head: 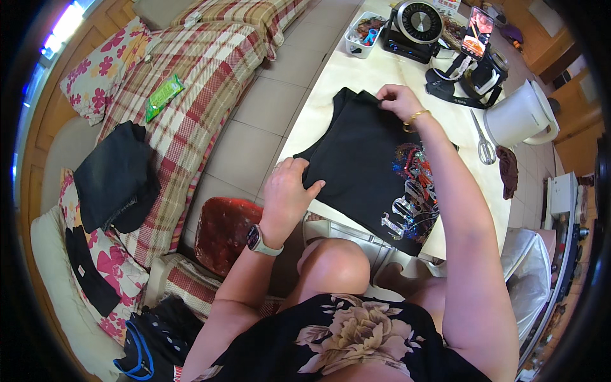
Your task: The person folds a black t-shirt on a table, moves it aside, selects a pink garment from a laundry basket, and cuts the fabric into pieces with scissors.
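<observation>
A black garment [353, 153] with a shiny sequin design lies spread over a pale table, its lower corner hanging past the near edge. At its left edge, my left hand [289, 191], with a watch on the wrist, pinches the fabric between thumb and fingers. My right hand [398, 101], below a gold-coloured bracelet, grips the garment's upper edge with the fingertips. Part of the sequin design is hidden by my right forearm.
On the table [324, 90] stand a white basket [359, 49], a black fan [414, 33], a phone [478, 33] on a stand and a white kettle [518, 114]. Scissors [486, 150] lie beside a dark cloth [507, 172]. A red stool [222, 234] and a plaid-covered sofa [191, 62] with folded dark clothes [114, 176] are at left.
</observation>
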Demonstrator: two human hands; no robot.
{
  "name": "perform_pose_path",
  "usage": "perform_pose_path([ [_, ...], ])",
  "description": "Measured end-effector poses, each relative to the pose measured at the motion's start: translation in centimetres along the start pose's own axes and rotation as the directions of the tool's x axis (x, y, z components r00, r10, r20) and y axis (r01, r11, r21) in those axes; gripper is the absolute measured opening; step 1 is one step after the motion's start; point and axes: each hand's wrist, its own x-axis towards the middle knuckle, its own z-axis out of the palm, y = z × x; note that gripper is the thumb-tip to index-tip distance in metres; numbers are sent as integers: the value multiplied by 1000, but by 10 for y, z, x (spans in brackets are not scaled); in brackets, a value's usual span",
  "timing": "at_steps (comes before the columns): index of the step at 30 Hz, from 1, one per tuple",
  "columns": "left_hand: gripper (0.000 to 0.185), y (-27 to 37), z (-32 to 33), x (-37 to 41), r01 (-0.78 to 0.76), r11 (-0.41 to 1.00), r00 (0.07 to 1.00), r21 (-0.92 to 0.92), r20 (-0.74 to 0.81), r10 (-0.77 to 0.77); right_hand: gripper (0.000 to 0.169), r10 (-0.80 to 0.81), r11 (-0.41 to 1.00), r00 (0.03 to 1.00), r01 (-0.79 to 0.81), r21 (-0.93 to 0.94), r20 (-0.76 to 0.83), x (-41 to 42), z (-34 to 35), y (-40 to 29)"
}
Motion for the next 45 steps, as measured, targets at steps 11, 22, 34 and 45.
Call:
perform_pose_path([
  [11, 36, 11, 7, -3, -222, 950, 974, -218, -3, 227, 28, 68, 951, 987, -107, 289, 144, -24, -1, -20],
  [22, 25, 18, 18, -4, -11, 766, 995, -643, 72, 75, 33, 162, 976, 974, -181, 119, 156, -33, -29, -35],
  [34, 21, -21, 22, -6, 129, 829, 970, -544, -104, -219, 31, -124, 959, 992, 119, -256, -4, 25, 50, -13],
  [45, 11, -41, 14, 25, 117, 970, 976, -213, -155, -152, 26, -56, 715, 985, -74, -695, -162, 14, 51, -43],
])
